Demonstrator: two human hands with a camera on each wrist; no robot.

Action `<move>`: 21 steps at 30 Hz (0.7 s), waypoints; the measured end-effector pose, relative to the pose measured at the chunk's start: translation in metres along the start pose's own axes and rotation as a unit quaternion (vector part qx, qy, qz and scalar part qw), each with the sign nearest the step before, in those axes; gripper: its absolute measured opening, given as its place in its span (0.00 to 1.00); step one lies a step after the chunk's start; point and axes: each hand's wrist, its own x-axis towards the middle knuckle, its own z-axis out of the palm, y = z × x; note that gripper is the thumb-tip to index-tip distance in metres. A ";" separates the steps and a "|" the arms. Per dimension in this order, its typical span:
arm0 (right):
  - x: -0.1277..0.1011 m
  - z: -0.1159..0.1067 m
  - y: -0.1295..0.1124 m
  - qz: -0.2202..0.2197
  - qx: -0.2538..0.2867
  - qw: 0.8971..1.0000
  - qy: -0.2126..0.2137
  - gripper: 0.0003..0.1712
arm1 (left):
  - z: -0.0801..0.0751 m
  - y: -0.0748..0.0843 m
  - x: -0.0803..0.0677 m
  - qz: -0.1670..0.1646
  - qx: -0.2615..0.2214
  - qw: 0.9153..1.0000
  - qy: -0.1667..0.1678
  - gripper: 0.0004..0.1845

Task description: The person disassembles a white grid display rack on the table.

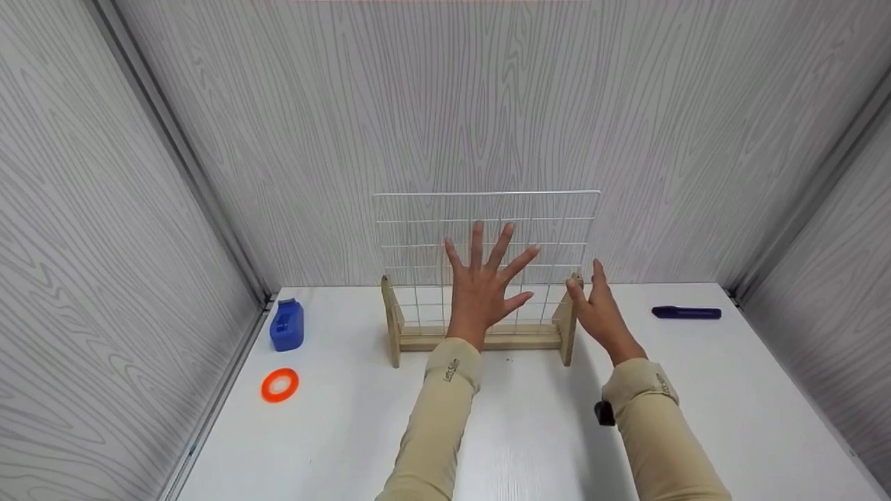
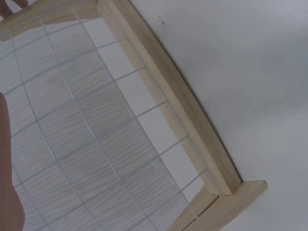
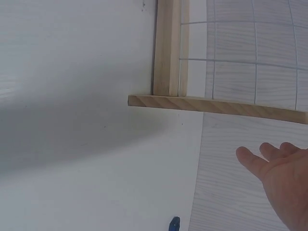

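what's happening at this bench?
A person has both hands at a white wire grid that stands in a wooden stand. The left hand is spread in front of the grid; contact isn't clear. The right hand is beside the stand's right upright, thumb at its top. A blue tape dispenser and orange ring lie to the left, a dark purple utility knife to the right.
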 end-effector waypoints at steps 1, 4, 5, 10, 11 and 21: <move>0.000 0.000 0.000 0.000 0.001 1.000 0.000 0.51 | 0.001 0.001 0.000 0.001 -0.002 1.000 -0.002 0.44; 0.001 0.000 0.001 -0.004 0.006 1.000 0.000 0.50 | 0.003 0.002 -0.001 0.001 -0.008 1.000 -0.003 0.45; 0.001 0.000 0.002 -0.005 0.007 1.000 0.001 0.49 | 0.004 0.003 -0.001 0.000 -0.007 1.000 -0.003 0.45; 0.003 -0.001 0.003 -0.008 0.005 1.000 0.002 0.49 | 0.007 0.004 0.000 -0.007 -0.009 1.000 -0.010 0.46; 0.003 -0.001 0.004 -0.006 0.003 1.000 0.001 0.50 | 0.007 0.005 0.001 -0.007 -0.007 1.000 -0.013 0.46; 0.003 0.001 0.000 0.019 0.004 1.000 -0.014 0.45 | 0.008 0.007 0.009 -0.005 0.022 0.999 -0.045 0.52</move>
